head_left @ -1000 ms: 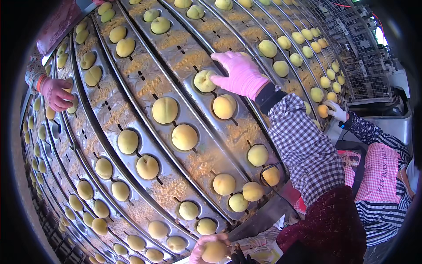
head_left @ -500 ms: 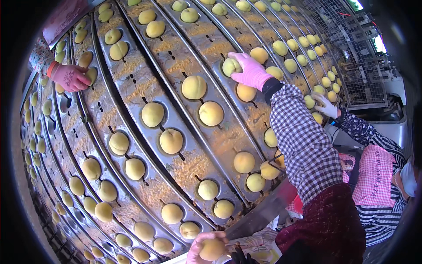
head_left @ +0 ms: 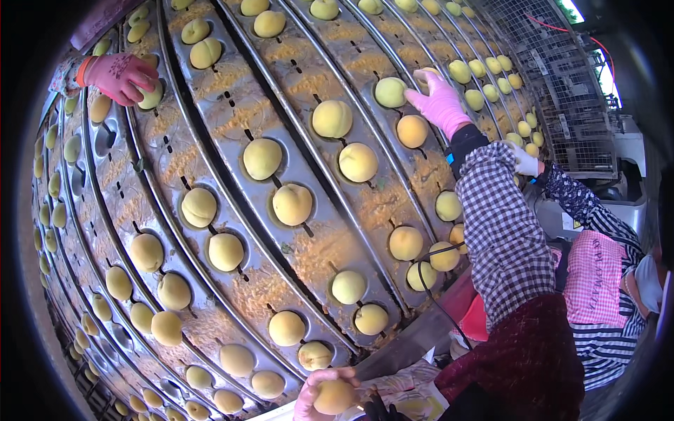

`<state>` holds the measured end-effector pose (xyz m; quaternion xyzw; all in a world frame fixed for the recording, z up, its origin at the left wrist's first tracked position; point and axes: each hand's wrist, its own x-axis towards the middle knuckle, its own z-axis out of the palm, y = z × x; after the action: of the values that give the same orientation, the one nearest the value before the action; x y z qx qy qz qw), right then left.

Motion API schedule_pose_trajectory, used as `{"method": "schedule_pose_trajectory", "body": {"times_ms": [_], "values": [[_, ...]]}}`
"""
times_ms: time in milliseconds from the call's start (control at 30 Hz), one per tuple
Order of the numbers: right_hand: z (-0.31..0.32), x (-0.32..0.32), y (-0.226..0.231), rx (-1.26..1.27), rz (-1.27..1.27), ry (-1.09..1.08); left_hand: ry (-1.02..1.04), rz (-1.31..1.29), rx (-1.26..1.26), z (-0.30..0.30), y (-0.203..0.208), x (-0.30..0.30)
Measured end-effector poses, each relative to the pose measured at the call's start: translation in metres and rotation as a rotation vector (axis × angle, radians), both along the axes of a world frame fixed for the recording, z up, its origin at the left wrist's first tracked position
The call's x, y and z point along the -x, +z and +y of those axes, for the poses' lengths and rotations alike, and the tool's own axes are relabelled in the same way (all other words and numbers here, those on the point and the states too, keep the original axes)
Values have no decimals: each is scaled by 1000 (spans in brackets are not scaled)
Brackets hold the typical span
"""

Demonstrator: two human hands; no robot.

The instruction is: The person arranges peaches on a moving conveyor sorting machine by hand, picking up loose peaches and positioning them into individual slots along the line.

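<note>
My left hand (head_left: 309, 400), at the lower edge, has its fingers wrapped round a yellow peach (head_left: 335, 397). My right hand (head_left: 442, 105), in a pink glove, reaches over the metal conveyor with thumb and fingers spread. Its thumb is beside a pale green peach (head_left: 391, 92) in a cup. The fingertips lie over another peach (head_left: 427, 71), mostly hidden behind them. Just below the right hand, an orange-yellow peach (head_left: 412, 131) sits in its cup. A checked sleeve (head_left: 502, 210) covers my right forearm.
Several rows of cupped metal trays (head_left: 323, 252) carry peaches and wet orange pulp. A co-worker's pink-gloved hand (head_left: 119, 77) touches a peach at far left; another person's white-gloved hand (head_left: 525, 161) is at right. A dark cable (head_left: 439, 305) loops near my right arm. Wire mesh (head_left: 562, 105) stands behind.
The trays and peaches have shifted up and to the right. My right hand has released the pale green peach and moved rightward over its neighbour. My left hand still holds its peach.
</note>
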<state>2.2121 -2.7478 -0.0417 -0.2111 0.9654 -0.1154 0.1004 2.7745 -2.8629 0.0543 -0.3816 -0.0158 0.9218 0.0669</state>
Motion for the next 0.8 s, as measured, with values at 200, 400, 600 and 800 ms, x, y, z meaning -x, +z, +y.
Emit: {"method": "schedule_pose_trajectory", "body": {"times_ms": [200, 400, 600, 800], "values": [[36, -41, 1, -172, -205, -50, 5, 28, 15, 6, 0, 0], [28, -83, 0, -269, 190, 111, -5, 59, 10, 7, 4, -4], [19, -91, 8, -360, 303, 162, -35, 36, 113, 11, 15, -13], [-41, -153, 22, -104, 115, 335, -21, 49, 157, 19, 19, -33]]}}
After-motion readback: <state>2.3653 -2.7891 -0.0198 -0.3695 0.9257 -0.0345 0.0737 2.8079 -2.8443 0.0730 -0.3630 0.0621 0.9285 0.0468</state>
